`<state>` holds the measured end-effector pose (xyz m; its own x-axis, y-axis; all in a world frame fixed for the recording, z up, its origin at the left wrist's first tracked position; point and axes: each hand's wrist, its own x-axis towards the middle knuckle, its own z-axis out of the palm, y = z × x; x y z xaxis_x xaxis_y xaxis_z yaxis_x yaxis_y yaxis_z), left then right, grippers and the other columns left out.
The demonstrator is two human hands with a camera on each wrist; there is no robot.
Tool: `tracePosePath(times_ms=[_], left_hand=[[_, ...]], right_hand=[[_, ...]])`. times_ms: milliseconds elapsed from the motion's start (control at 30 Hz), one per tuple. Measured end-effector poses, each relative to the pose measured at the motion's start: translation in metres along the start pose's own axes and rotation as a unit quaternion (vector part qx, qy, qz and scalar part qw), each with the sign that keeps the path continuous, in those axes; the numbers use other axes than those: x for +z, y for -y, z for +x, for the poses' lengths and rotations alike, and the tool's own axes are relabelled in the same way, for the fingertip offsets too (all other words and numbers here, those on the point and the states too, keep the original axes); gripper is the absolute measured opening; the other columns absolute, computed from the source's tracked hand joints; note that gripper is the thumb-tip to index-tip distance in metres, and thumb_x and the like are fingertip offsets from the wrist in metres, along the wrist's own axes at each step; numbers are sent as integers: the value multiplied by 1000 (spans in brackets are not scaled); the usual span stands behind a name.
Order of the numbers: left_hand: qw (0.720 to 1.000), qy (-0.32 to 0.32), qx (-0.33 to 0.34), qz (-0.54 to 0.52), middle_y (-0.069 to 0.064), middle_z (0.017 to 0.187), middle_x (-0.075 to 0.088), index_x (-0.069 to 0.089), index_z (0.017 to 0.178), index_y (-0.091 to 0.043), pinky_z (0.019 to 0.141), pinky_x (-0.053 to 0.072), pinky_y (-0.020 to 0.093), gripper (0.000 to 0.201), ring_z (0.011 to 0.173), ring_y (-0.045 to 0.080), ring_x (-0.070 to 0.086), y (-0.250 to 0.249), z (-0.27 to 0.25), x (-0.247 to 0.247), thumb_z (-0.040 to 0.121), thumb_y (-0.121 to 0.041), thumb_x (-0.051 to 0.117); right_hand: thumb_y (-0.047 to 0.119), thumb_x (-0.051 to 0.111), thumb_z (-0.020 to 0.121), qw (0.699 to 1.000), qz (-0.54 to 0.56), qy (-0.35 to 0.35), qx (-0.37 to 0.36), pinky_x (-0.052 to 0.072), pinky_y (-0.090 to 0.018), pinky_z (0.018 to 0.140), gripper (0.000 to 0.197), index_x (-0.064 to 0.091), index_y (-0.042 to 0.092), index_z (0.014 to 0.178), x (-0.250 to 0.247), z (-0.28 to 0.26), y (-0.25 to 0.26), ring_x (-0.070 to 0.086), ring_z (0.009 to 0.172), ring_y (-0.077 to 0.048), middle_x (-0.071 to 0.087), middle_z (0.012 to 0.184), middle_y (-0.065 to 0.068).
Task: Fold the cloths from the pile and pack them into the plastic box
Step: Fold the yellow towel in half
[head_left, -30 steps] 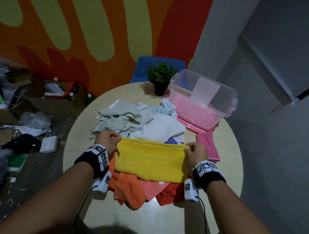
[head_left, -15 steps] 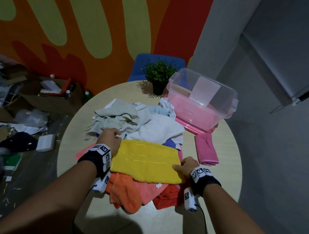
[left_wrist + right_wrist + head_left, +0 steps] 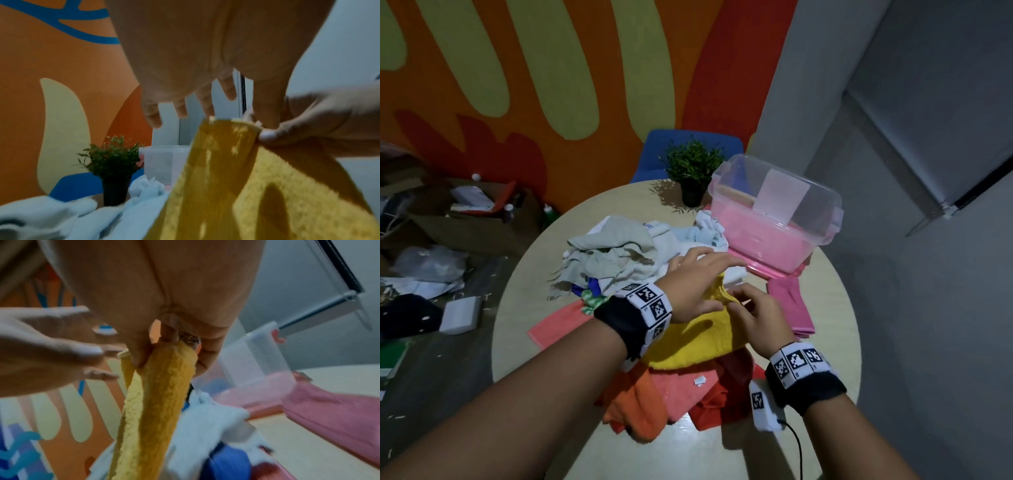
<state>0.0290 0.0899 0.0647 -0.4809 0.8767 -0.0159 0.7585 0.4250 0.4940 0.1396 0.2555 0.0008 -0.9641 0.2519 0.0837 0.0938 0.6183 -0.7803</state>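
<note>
A yellow towel (image 3: 695, 346) lies folded over on top of the cloth pile (image 3: 616, 253), near the table's middle. My right hand (image 3: 743, 305) pinches its doubled upper edge between thumb and fingers; the right wrist view shows the yellow towel (image 3: 160, 386) hanging from that right hand (image 3: 174, 345). My left hand (image 3: 702, 274) hovers just above the same edge with straight, spread fingers (image 3: 152, 116), its thumb close to the pinched corner. The clear plastic box (image 3: 825, 209) stands at the back right with pink cloth inside.
A folded pink cloth (image 3: 791, 308) lies right of the towel, by the box. Orange and red cloths (image 3: 640, 407) spill toward the round table's (image 3: 688, 448) front edge. A potted plant (image 3: 693, 168) and a blue chair (image 3: 654, 150) stand behind. Clutter covers the floor at left.
The left hand carried the towel's left edge across to the right, folding it over. The right hand moved up to pinch the joined edges, and the left hand's fingers have spread.
</note>
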Motion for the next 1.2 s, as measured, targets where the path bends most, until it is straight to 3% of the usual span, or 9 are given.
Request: tracePosePath(times_ms=[67, 133, 200, 300, 467, 667, 933, 1033, 1200], left_hand=[[1000, 14, 12, 21, -21, 151, 33, 30, 140, -51, 113, 14, 47, 66, 148, 12, 10, -6, 3, -10, 90, -33, 69], [999, -18, 26, 12, -15, 129, 52, 42, 130, -45, 112, 23, 46, 48, 138, 13, 32, -10, 3, -25, 92, -29, 66], [995, -68, 46, -51, -12, 103, 62, 48, 119, -33, 94, 42, 38, 35, 106, 13, 57, -13, 2, -43, 92, -23, 67], [980, -150, 66, -114, -11, 84, 62, 51, 102, -24, 71, 43, 14, 28, 77, -3, 58, -14, -2, -70, 87, -17, 74], [973, -191, 77, -101, -7, 79, 66, 64, 79, -16, 68, 40, 4, 18, 74, -6, 58, -10, -11, -101, 79, -13, 82], [979, -135, 38, -145, -7, 89, 73, 73, 82, -20, 73, 46, 9, 16, 85, -1, 63, -10, -22, -124, 72, -18, 86], [981, -140, 15, -133, -11, 81, 71, 77, 83, -21, 63, 44, 9, 16, 74, -5, 61, -12, -28, -136, 70, -21, 87], [984, -141, 12, -109, -8, 75, 72, 76, 79, -19, 56, 46, 15, 18, 65, 4, 61, -13, -28, -138, 68, -29, 87], [986, -148, 18, -70, -6, 65, 69, 71, 73, -16, 51, 45, 14, 22, 56, 2, 62, -12, -28, -142, 69, -32, 86]], right_hand=[[11, 67, 89, 999, -2, -17, -41, 43, -15, 73, 19, 70, 26, 101, -15, 0, 25, 61, 82, 1, 70, 95, 15], [10, 70, 88, 997, -6, -39, -69, 41, -10, 72, 22, 70, 27, 103, -33, 0, 50, 60, 78, 4, 68, 92, 17], [13, 73, 87, 995, -4, -57, -82, 44, -11, 68, 24, 64, 31, 101, -51, -1, 72, 61, 74, 0, 66, 86, 16], [19, 81, 79, 991, -30, -75, -103, 45, -15, 64, 24, 60, 25, 89, -73, 4, 92, 59, 68, -5, 63, 77, 12], [25, 88, 69, 985, -147, -22, -86, 51, -33, 68, 23, 69, 21, 81, -96, 8, 109, 58, 72, -13, 62, 74, 9], [28, 81, 78, 972, -182, -80, -125, 39, -17, 60, 14, 75, 16, 82, -110, 18, 114, 54, 63, -2, 64, 69, 8], [27, 80, 80, 968, -168, -119, -144, 54, -30, 67, 9, 77, 18, 81, -122, 21, 124, 64, 68, -12, 71, 75, 5], [31, 81, 77, 970, -172, -128, -117, 55, -28, 67, 15, 78, 16, 80, -128, 21, 127, 65, 68, -9, 72, 72, 4], [29, 79, 80, 973, -154, -120, -121, 58, -28, 74, 13, 78, 17, 87, -131, 19, 132, 68, 73, -6, 74, 77, 6]])
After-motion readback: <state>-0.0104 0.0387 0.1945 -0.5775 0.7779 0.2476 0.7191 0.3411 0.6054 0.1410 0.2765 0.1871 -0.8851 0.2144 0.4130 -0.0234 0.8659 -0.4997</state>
